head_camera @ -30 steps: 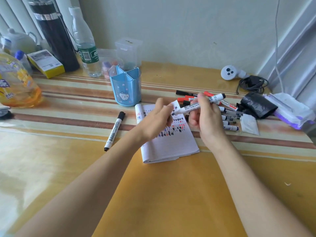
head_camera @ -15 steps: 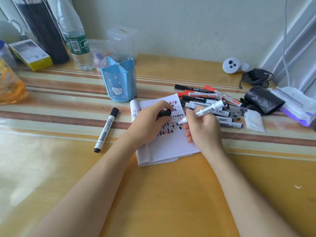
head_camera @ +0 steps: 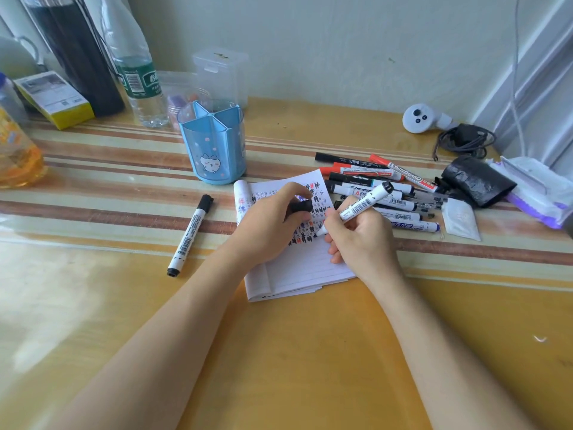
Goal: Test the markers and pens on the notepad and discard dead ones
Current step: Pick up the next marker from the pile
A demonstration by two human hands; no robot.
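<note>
A lined notepad (head_camera: 305, 271) lies at the table's middle, its upper half covered in black, red and blue test marks. My right hand (head_camera: 362, 240) grips a white whiteboard marker (head_camera: 361, 206) with its black tip down on the paper. My left hand (head_camera: 273, 221) rests on the notepad and pinches the marker's black cap (head_camera: 300, 207). A pile of several black, red and blue markers and pens (head_camera: 381, 184) lies right of the pad. One capped black marker (head_camera: 191, 234) lies alone to the left.
A blue divided pen holder (head_camera: 214, 144) stands behind the pad. Bottles, a dark flask (head_camera: 77, 51) and a yellow box (head_camera: 54, 99) crowd the back left. A black pouch (head_camera: 476, 180), a white sachet (head_camera: 460, 219), a tissue pack and a cable sit right.
The cap came off the marker into my left hand. My right hand turned the marker tip-down and lowered it from above the pad onto the paper.
</note>
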